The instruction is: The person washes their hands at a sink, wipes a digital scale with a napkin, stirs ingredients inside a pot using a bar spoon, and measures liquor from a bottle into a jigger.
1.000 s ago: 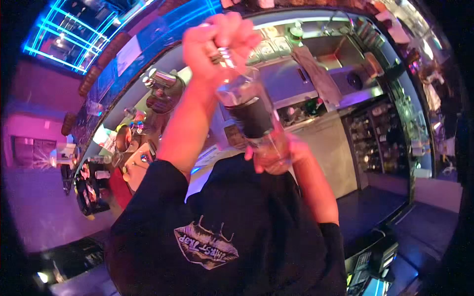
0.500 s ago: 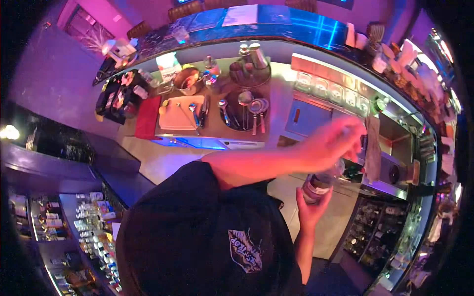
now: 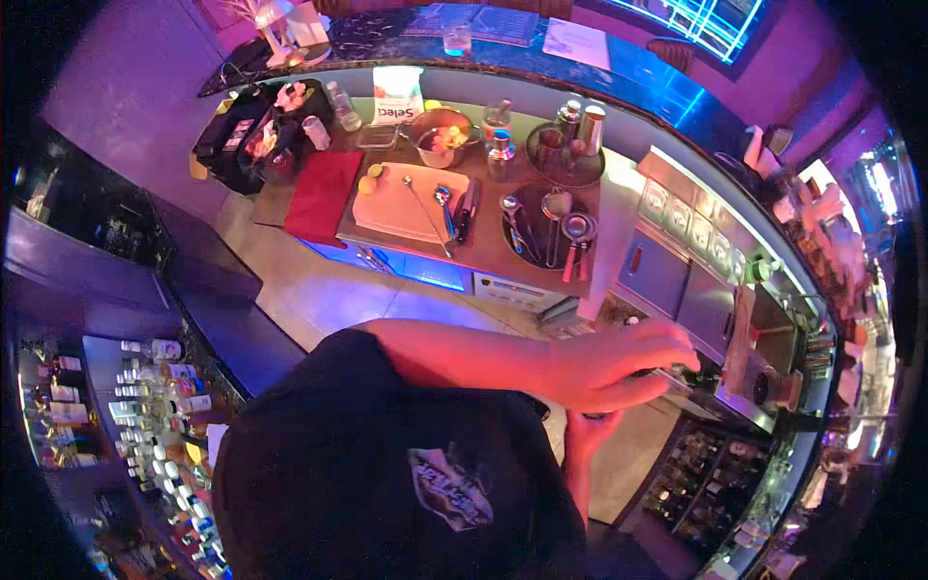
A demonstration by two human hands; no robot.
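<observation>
My left hand (image 3: 628, 367) reaches across from the left, its fingers curved over the upper part of a bottle. Below it, my right hand (image 3: 588, 437) grips that bottle from underneath and is mostly hidden behind the left hand. Only a small dark piece of the bottle (image 3: 597, 416) shows between the two hands. Its label and top are covered. Both hands are in front of my black shirt (image 3: 387, 454), over the floor and apart from the counter.
A pink cutting board (image 3: 401, 198) holds a bar spoon, a jigger and a knife. Strainers lie on a round dark tray (image 3: 527, 253). Metal shakers (image 3: 591, 126) stand on another tray. A metal bowl (image 3: 422, 135) sits behind the board. Bottle shelves (image 3: 169, 425) line the left.
My view has swung, so the counter lies lower and further right. My left hand has come down over the bottle, which was plainly visible in my right hand before.
</observation>
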